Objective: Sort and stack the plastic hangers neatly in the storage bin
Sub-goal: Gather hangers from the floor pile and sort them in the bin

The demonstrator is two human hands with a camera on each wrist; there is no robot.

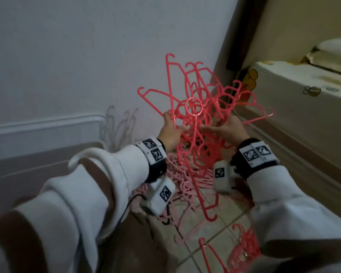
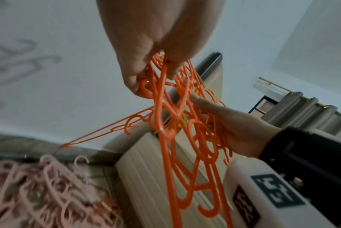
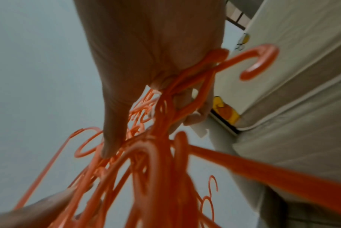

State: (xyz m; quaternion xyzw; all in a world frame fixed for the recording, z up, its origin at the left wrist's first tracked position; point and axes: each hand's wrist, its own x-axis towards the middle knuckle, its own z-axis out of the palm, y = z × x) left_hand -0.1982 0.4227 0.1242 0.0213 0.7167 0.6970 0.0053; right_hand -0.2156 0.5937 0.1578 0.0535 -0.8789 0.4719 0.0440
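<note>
A tangled bundle of coral-red plastic hangers [image 1: 201, 107] is held up in the air between both hands, hooks sticking out in all directions. My left hand [image 1: 171, 129] grips the bundle's left side, fingers curled round several bars [image 2: 157, 80]. On the right, my right hand [image 1: 227, 128] holds the same bundle, its fingers closed round several hanger bars [image 3: 177, 98]. One hanger hangs down from the bundle to a hook [image 1: 211, 215] near the floor. No storage bin shows clearly.
A pile of pale pink hangers [image 1: 183, 180] lies on the tiled floor below my hands. More coral hangers [image 1: 242, 251] lie at the lower right. A white wall stands ahead; a bed [image 1: 303, 91] runs along the right.
</note>
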